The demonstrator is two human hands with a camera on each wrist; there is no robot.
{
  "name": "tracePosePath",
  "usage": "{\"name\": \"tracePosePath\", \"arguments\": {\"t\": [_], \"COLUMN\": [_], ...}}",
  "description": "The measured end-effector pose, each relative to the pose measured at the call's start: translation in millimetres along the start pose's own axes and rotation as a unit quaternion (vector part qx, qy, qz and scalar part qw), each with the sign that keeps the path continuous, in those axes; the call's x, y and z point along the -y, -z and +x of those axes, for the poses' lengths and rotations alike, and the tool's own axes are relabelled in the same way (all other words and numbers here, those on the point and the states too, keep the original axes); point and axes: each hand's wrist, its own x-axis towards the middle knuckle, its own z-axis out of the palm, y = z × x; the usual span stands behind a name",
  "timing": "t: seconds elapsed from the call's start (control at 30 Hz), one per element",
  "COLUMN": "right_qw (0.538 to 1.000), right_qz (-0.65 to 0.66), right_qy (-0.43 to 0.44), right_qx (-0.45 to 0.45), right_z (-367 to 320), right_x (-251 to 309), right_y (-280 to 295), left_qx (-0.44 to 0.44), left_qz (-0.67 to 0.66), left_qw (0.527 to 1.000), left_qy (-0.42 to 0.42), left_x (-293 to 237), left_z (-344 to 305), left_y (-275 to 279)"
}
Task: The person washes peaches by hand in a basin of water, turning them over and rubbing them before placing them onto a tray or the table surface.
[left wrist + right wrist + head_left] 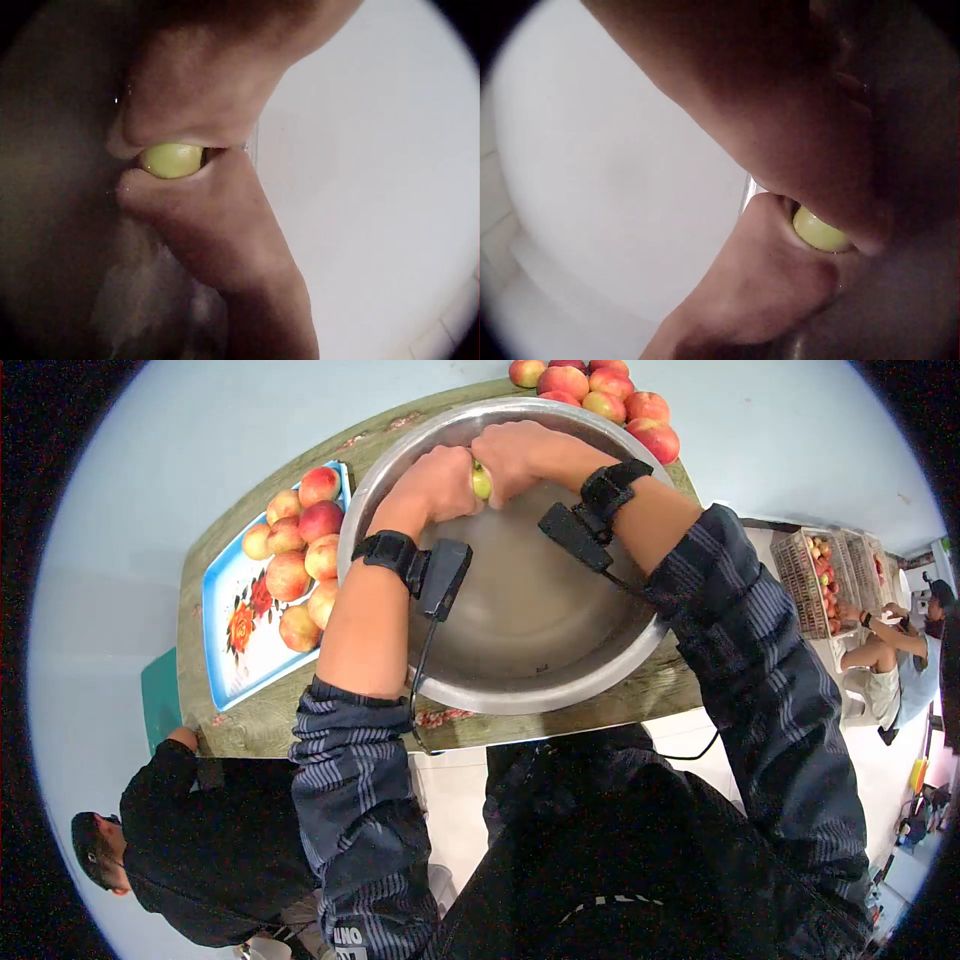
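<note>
A yellow-green fruit [482, 482] is held between both hands over the far left part of a large metal basin [560, 700]. The left hand [438, 482] grips it from the left, the right hand [512, 458] from the right, the two hands touching. In the left wrist view the fruit [172, 160] shows between the hands, mostly covered by them; the right wrist view shows part of the fruit [821, 229] too. Fingertips are hidden. Cloudy liquid [500, 600] lies in the basin below.
Left of the basin, a blue-edged floral tray [225, 660] holds several red-yellow fruits [288, 576]. More fruits [605, 406] sit beyond the basin on the wooden table [230, 732]. A person in black [220, 840] is at the lower left; another sits by crates [800, 585] at right.
</note>
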Motion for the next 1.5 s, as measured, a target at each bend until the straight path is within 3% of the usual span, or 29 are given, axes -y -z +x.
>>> {"name": "tracePosePath", "arguments": {"t": [0.13,0.37,0.47,0.57,0.63,0.73,0.77,0.83,0.93,1.03,1.17,1.27,1.37,1.47,1.5], "right_qw": [0.996,0.995,1.000,0.997,0.995,0.949,0.950,0.951,0.990,0.995,0.998,0.998,0.996,0.994,0.994], "right_qz": [-0.082,-0.083,-0.005,0.064,0.095,0.259,0.260,0.262,0.115,0.087,0.023,-0.056,-0.091,-0.110,-0.106], "right_qy": [0.023,0.021,-0.015,-0.008,0.013,-0.051,-0.052,-0.054,-0.025,0.018,-0.020,0.001,-0.003,0.017,0.019], "right_qx": [-0.037,-0.044,-0.007,0.044,0.027,0.169,0.165,0.153,0.083,0.046,0.053,0.014,0.012,-0.012,-0.023], "right_z": [5,-4,-6,0,5,12,12,9,-1,4,-4,-2,-6,-5,-5], "right_x": [4,12,9,-1,-12,-24,-24,-20,-6,-6,5,10,20,19,16], "right_y": [-8,-2,-3,-2,-13,-12,-12,-8,5,-2,8,1,3,2,-1], "left_qx": [0.016,0.079,-0.009,0.033,0.003,-0.028,-0.034,-0.017,0.017,0.015,0.005,0.015,0.056,0.156,0.118], "left_qz": [-0.042,-0.159,-0.044,0.106,0.150,0.207,0.225,0.208,0.141,0.087,0.062,-0.143,-0.161,-0.301,-0.255], "left_qw": [0.999,0.984,0.997,0.994,0.988,0.977,0.973,0.977,0.990,0.996,0.997,0.985,0.983,0.941,0.960], "left_qy": [-0.015,-0.019,-0.060,0.015,-0.022,-0.046,-0.047,-0.032,-0.013,-0.019,-0.036,-0.094,-0.064,0.018,-0.007], "left_x": [9,13,5,-17,-21,-25,-24,-27,-21,-4,4,12,9,8,9], "left_z": [3,2,3,-2,-6,-3,-3,-6,-2,4,7,-3,-3,-4,-1], "left_y": [-8,-8,-13,4,11,11,10,13,11,-3,-8,-10,-10,-3,-7]}}
